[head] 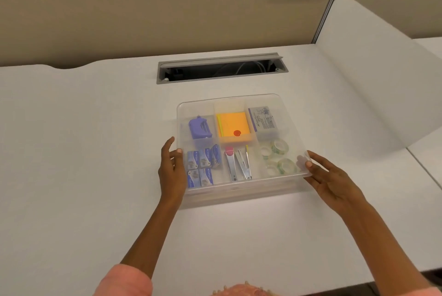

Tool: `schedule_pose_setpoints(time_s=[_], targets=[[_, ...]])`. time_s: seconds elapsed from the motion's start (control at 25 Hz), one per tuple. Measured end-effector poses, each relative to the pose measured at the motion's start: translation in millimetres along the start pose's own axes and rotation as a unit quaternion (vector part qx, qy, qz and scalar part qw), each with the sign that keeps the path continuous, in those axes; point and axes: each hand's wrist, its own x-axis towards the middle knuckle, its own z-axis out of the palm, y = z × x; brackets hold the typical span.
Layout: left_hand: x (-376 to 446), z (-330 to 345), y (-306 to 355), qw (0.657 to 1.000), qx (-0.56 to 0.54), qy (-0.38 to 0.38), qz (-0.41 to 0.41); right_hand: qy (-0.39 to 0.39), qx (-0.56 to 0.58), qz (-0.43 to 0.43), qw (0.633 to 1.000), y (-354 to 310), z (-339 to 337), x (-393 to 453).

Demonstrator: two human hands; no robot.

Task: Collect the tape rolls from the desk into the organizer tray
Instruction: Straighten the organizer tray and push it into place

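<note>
Two hands, left hand (172, 171), right hand (333, 183), gripping one organizer tray (239, 191), four tape rolls (278, 147) inside

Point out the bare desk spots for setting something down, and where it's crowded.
Bare: the wide desk left of the organizer tray, the strip between tray and cable slot, and the near desk in front of it. Crowded: every tray compartment, tape rolls included.

four tape rolls (278, 145), five small blue boxes (193, 160), two metal staplers (242, 167), one purple tool (199, 127), one orange sticky pad (233, 124), one grey box (262, 119), one organizer tray (239, 192).
</note>
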Motion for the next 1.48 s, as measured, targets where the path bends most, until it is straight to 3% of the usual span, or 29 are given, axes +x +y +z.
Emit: schedule_pose_setpoints(time_s=[0.28,0.44,0.56,0.68,0.8,0.88,0.92,1.12,1.48], targets=[[3.1,0.2,-2.5,0.999,-0.041,-0.012,-0.013,-0.041,-0.09,0.01,0.995,-18.2,-1.6,6.2],[7.9,-4.1,7.5,0.998,0.051,-0.031,-0.012,-0.052,-0.271,-0.018,0.961,-39.3,7.5,12.8],[25.0,-2.9,20.8,0.983,0.171,0.005,0.067,0.017,-0.431,-0.156,0.889,-47.9,37.3,33.2],[52.8,11.7,30.8,0.955,0.253,-0.02,0.154,-0.013,-0.563,-0.282,0.777,-47.5,72.3,66.9],[87.0,28.0,30.4,0.926,0.324,-0.103,0.165,-0.05,-0.668,-0.309,0.675,-52.1,95.9,102.3],[106.2,34.0,25.8,0.907,0.364,-0.124,0.17,-0.045,-0.71,-0.302,0.634,-57.0,103.4,121.0],[113.6,35.9,23.3,0.901,0.378,-0.13,0.17,-0.044,-0.716,-0.291,0.633,-58.2,105.1,127.4],[128.2,40.8,13.3,0.907,0.369,-0.14,0.147,-0.066,-0.678,-0.241,0.691,-54.9,105.2,136.4],[128.3,41.3,15.2,0.905,0.382,-0.128,0.135,-0.037,-0.674,-0.255,0.692,-56.3,108.5,138.2]])
